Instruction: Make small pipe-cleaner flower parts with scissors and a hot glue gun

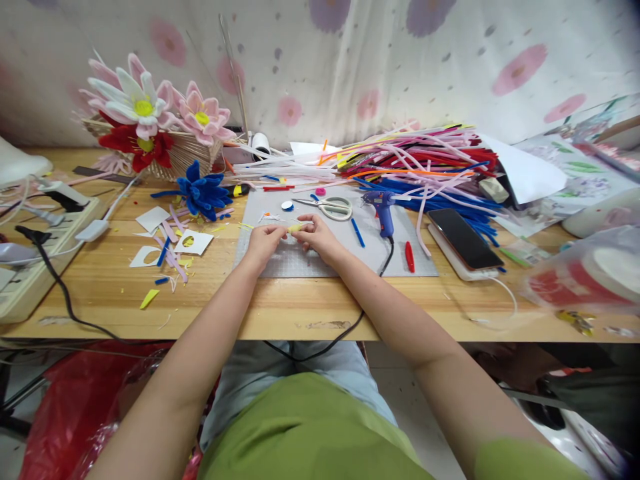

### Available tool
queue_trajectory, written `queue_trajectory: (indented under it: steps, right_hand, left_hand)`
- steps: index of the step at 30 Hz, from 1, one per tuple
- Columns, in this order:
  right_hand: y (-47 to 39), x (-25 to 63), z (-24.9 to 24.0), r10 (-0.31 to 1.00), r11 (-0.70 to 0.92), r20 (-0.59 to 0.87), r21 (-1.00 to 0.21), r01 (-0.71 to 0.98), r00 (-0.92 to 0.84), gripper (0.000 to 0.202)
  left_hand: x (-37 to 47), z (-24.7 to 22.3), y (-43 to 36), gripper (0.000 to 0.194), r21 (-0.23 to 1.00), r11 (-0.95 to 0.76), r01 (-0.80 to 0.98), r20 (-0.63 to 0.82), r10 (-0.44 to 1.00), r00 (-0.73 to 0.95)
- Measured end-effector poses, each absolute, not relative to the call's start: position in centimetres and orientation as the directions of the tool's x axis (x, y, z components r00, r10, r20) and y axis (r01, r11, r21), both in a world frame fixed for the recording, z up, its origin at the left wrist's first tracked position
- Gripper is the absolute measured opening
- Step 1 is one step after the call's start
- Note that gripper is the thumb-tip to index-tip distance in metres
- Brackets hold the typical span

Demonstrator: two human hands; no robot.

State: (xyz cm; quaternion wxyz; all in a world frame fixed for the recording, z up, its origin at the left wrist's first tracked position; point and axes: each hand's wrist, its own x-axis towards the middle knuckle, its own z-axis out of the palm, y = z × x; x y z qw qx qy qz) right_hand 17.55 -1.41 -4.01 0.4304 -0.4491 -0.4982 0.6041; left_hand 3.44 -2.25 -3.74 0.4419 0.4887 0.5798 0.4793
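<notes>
Both of my hands meet over the left half of a grey mat (320, 268), with a small yellow piece (295, 228) between their fingertips. My left hand (267, 243) pinches the piece from the left, and a thin yellow strip shows beside it. From the right, my right hand (317, 239) holds the same piece between thumb and fingers. Scissors (333, 207) lie just beyond my hands, near a small blue-and-white disc (287, 206). A purple glue gun (383, 212) rests on the mat to the right, with a blue stem piece (357, 233) nearer my right hand.
Fuzzy flowers (145, 110) and a blue flower (203, 190) stand at the left, near paper scraps (195, 243) and a power strip (55, 247). Colourful fuzzy stems (425, 157) lie behind the mat. A phone (465, 239) and bagged cup (590, 277) are right. A black cable crosses the front edge.
</notes>
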Motion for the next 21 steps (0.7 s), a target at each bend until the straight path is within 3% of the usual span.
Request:
queue_trajectory:
  steps: [21]
  right_hand:
    - [-1.35,17.27,-3.85,0.974,-0.148,-0.129,-0.985,-0.089,-0.188,0.040]
  left_hand:
    - [3.44,-3.77,-2.19,0.017,0.992,0.048,0.115,-0.033,0.991,-0.129]
